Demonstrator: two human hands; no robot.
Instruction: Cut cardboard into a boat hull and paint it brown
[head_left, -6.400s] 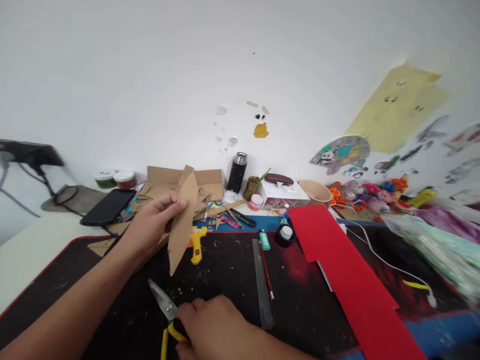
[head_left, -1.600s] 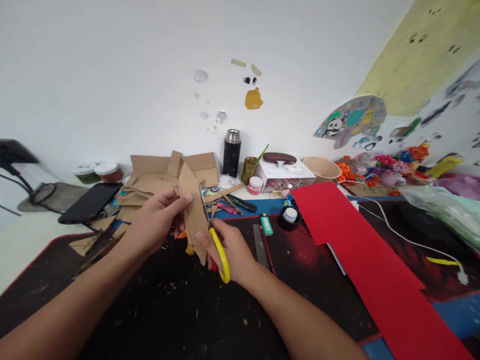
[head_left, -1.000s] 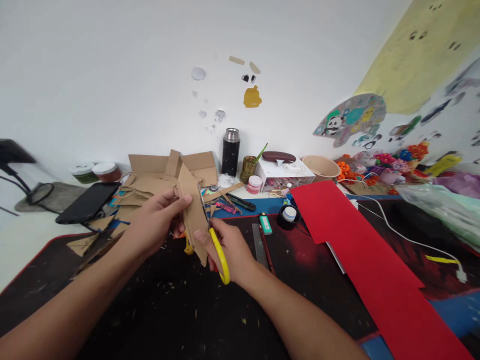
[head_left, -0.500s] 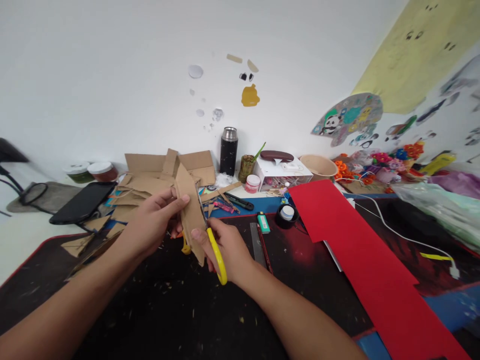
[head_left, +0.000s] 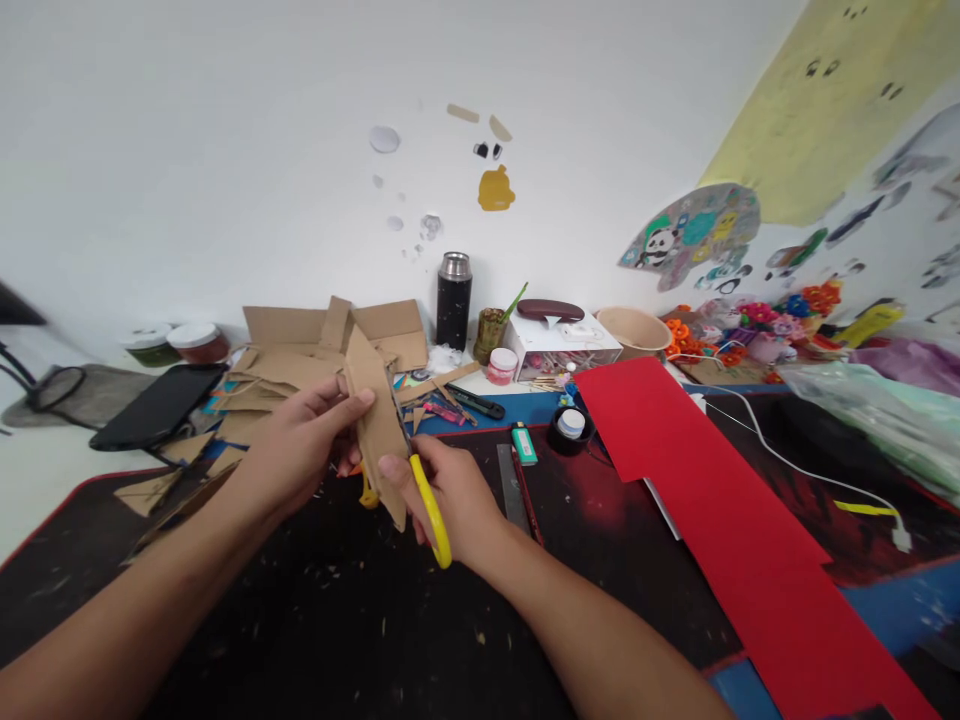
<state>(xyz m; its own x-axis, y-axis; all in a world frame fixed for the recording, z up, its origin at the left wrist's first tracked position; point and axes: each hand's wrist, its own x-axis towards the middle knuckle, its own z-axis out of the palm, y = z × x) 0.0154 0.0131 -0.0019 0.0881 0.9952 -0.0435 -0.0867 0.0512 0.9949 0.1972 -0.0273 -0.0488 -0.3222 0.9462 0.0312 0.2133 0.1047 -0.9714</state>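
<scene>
My left hand [head_left: 319, 430] pinches the left edge of a long, pointed piece of cardboard [head_left: 375, 420], thumb on its face. The piece is tilted upright above the dark mat. On its right side my right hand [head_left: 450, 490] is closed on yellow-handled scissors [head_left: 430, 510], and the right thumb rests on the lower part of the cardboard. The blades run along the right edge of the piece and are mostly hidden behind it. Part of the other yellow handle shows at the lower left of the cardboard.
Cardboard scraps [head_left: 292, 370] pile up at the back left beside a black phone [head_left: 157, 405]. A black thermos [head_left: 454, 305] stands against the wall. Right of my hands lie a ruler [head_left: 512, 485], a green lighter [head_left: 524, 445] and a large red sheet [head_left: 697, 490].
The view has shifted slightly, so everything sits a little further left. Both hands keep their hold, and the cardboard and scissors look nearly the same.
</scene>
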